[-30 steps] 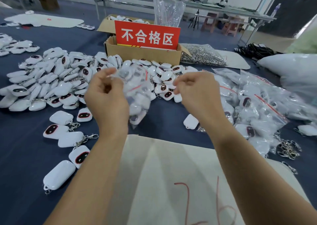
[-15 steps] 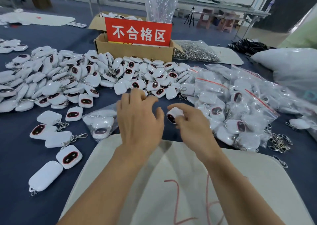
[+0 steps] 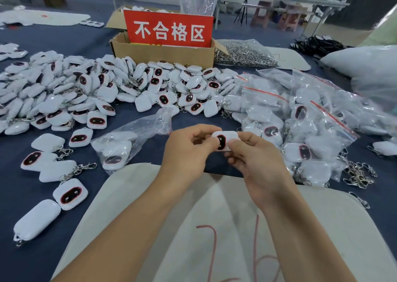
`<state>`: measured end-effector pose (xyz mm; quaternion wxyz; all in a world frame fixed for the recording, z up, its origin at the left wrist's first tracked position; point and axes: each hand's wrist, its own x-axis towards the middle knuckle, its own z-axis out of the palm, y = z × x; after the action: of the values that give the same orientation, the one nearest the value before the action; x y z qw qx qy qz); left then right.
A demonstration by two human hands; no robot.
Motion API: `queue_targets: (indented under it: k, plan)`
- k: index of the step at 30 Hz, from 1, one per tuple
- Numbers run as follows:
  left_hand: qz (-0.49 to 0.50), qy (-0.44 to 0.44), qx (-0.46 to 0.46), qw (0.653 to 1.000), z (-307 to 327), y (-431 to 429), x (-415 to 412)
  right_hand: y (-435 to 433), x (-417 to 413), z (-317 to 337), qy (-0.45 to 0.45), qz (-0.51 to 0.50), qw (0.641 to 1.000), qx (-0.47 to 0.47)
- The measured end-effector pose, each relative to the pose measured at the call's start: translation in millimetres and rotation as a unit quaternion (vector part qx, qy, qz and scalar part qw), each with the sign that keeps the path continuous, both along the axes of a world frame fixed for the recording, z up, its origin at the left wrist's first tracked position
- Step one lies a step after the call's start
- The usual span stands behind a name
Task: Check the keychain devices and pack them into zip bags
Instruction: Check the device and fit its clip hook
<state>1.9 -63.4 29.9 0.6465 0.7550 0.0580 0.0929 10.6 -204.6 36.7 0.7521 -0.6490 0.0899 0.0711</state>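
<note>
The left hand (image 3: 187, 152), spread open half a second earlier, is now pinching the keychain device (image 3: 226, 138) jointly with the right hand (image 3: 257, 163).

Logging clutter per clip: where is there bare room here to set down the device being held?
The beige mat between the forearms is bare, as is the blue cloth near left, bordered by the mat's edge and the oblong white device. Crowded: the loose device heap at left and the filled zip bags at right.
</note>
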Motion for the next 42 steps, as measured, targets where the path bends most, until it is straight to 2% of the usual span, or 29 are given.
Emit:
queue_targets:
  k: [3, 6, 8, 12, 15, 20, 23, 24, 25, 27, 28, 29, 30, 32, 35, 36, 37, 38, 40, 42]
  plan:
    - [0.004, 0.012, -0.063, 0.998, 1.6, 2.3, 1.9, 1.5, -0.7, 3.8, 0.011, 0.022, 1.000, 0.005]
    - [-0.009, 0.023, -0.087, 0.996, 2.8, 4.0, 2.8, 2.4, -1.0, 4.4, 0.010, 0.025, 0.999, 0.022]
    - [-0.004, 0.011, -0.046, 0.999, 2.2, 5.1, 4.1, 2.9, -0.8, 2.5, -0.005, 0.030, 1.000, -0.005]
    - [0.015, 0.002, 0.101, 0.995, -2.7, 4.4, 5.9, 11.4, -2.9, -3.7, -0.021, 0.052, 0.991, -0.119]
    - [0.025, 0.000, 0.164, 0.986, -4.7, 5.4, 7.7, 16.4, -2.0, -7.7, -0.015, 0.059, 0.989, -0.137]
    - [0.038, 0.039, 0.154, 0.987, -4.3, 11.2, 10.7, 19.8, 3.4, -5.4, 0.002, 0.062, 0.977, -0.205]
    - [0.058, 0.063, 0.143, 0.986, -3.4, 14.4, 11.0, 31.5, 17.7, 5.2, -0.052, -0.008, 0.932, -0.360]
    - [0.062, 0.073, 0.155, 0.983, -4.1, 15.8, 11.3, 38.6, 25.5, 13.2, -0.080, -0.026, 0.919, -0.386]
    - [0.061, 0.083, 0.175, 0.979, -4.7, 17.6, 11.7, 48.0, 35.6, 23.1, -0.087, -0.026, 0.932, -0.350]
    - [0.037, 0.094, 0.215, 0.971, -6.2, 19.6, 10.6, 69.4, 60.0, 39.9, -0.044, 0.045, 0.988, -0.138]
    - [0.017, 0.092, 0.229, 0.969, -7.4, 19.8, 9.0, 79.7, 74.3, 45.6, -0.025, 0.074, 0.994, -0.074]
    - [0.001, 0.089, 0.239, 0.967, -8.6, 20.3, 7.3, 87.9, 88.3, 49.2, -0.028, 0.093, 0.991, -0.090]
    - [-0.011, 0.086, 0.244, 0.966, -9.4, 19.5, 5.6, 92.5, 100.8, 48.1, -0.055, 0.096, 0.980, -0.165]
    - [-0.018, 0.087, 0.264, 0.960, -10.4, 20.9, 6.6, 99.9, 118.5, 40.2, -0.129, 0.097, 0.919, -0.359]
    - [-0.023, 0.087, 0.312, 0.946, -8.3, 22.1, 8.9, 109.4, 126.0, 17.1, -0.192, 0.171, 0.770, -0.584]
    - [-0.026, 0.079, 0.332, 0.940, -7.4, 22.8, 8.8, 111.1, 126.8, 9.0, -0.213, 0.185, 0.729, -0.624]
    - [-0.032, 0.073, 0.347, 0.934, -7.0, 23.8, 8.1, 111.8, 126.2, 3.4, -0.234, 0.184, 0.703, -0.646]
    - [-0.040, 0.072, 0.351, 0.933, -7.0, 25.0, 7.5, 111.7, 125.4, -0.5, -0.260, 0.172, 0.682, -0.661]
    - [-0.045, 0.077, 0.345, 0.934, -6.2, 26.8, 6.6, 108.9, 120.7, 1.0, -0.293, 0.130, 0.670, -0.670]
    - [-0.037, 0.079, 0.346, 0.934, -4.4, 26.8, 5.8, 104.1, 112.7, 7.0, -0.305, 0.077, 0.700, -0.641]
